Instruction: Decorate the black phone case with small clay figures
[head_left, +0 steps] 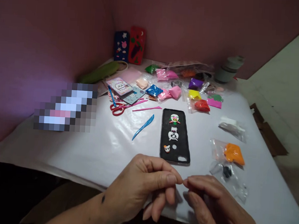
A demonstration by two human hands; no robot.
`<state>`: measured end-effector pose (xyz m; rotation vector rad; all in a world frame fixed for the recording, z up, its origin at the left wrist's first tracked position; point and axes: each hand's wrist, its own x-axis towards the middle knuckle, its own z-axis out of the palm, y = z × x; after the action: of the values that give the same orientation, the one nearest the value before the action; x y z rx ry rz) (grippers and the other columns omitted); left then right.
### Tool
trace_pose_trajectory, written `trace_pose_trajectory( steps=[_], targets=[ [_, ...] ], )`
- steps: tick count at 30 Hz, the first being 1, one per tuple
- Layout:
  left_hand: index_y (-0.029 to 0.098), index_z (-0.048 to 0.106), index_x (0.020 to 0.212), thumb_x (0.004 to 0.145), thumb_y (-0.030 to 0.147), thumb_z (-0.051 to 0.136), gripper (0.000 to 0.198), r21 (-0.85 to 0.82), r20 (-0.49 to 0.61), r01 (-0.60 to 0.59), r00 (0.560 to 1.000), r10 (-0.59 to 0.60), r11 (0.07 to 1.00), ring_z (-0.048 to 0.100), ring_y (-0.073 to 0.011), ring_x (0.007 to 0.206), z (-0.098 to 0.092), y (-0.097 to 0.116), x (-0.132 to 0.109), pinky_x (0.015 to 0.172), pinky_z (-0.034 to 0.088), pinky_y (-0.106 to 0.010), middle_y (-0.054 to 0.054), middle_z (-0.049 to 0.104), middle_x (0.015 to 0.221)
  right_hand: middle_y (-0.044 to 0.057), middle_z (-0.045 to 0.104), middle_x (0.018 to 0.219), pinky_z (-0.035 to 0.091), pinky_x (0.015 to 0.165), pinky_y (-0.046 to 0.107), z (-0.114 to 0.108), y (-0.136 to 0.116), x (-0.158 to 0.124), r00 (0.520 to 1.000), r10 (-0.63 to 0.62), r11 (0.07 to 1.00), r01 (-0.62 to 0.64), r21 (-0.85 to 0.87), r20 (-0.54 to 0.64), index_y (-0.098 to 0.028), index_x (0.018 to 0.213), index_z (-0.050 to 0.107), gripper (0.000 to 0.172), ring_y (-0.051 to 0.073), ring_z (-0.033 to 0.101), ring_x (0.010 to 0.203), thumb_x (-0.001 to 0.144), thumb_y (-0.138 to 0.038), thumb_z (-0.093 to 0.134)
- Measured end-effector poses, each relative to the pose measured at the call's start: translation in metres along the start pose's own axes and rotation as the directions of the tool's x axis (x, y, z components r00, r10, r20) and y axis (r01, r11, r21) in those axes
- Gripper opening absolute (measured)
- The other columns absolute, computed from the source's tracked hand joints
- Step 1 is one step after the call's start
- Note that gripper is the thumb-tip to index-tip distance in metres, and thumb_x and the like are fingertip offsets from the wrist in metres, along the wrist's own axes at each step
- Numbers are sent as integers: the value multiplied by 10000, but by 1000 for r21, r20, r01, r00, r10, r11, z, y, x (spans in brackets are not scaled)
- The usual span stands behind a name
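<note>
Just past the table's front edge, my left hand [150, 183] is closed in a pinch, thumb against forefinger. My right hand [215, 200] meets it fingertip to fingertip, its fingers curled together. Whatever sits between the tips is too small to make out. Beyond my hands lies a black phone case [167, 133] decorated with small figures: a white head with green and pink trim [174, 119], a white skull-like figure [173, 135] and a little white and orange one [166, 149]. A blue modelling knife [143, 127] rests left of the case.
Red-handled scissors [118, 109], a pink modelling tool [147, 108] and cards [119, 86] lie farther back. Packets of coloured clay, including orange [234, 153], black [227, 171] and blue [154, 90], spread across the table. Decorated blue [121, 46] and red [137, 45] cases lean on the wall.
</note>
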<state>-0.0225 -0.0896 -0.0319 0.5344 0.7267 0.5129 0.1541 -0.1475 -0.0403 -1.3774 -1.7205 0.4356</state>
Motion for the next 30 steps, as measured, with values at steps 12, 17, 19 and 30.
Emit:
trace_pose_trajectory(
  steps=[12,17,19,30],
  targets=[
    [77,685,778,822,324,658,252,85,-53,-27,998,31,996,481,-17,339,4,-7,-1,331,319,-92,-15,618,558,52,672,838,588,626,174,-2,3,0,939,-299,913,333,-235,171,-181,1203,554,349,133,702,712,858,-135,588],
    [80,665,732,820,341,655,275,116,-65,-23,997,31,993,490,-19,346,5,-7,0,331,322,-94,-24,626,584,56,700,835,590,666,172,-2,5,2,930,-309,908,350,-232,197,-158,1204,551,327,134,709,733,879,-130,555],
    [87,659,728,813,336,662,263,120,-69,-25,997,34,992,504,-25,352,5,-7,0,330,328,-97,-25,641,605,50,702,833,588,681,169,-2,4,3,938,-299,916,333,-223,174,-165,1187,559,321,132,710,739,871,-113,558],
    [94,661,763,827,378,635,292,205,-95,-18,995,39,979,408,-3,314,4,-12,-4,352,260,-135,-13,617,572,54,720,843,596,667,190,-4,5,0,937,-278,929,319,-189,213,-161,1189,556,339,147,718,734,854,-110,570]
  ],
)
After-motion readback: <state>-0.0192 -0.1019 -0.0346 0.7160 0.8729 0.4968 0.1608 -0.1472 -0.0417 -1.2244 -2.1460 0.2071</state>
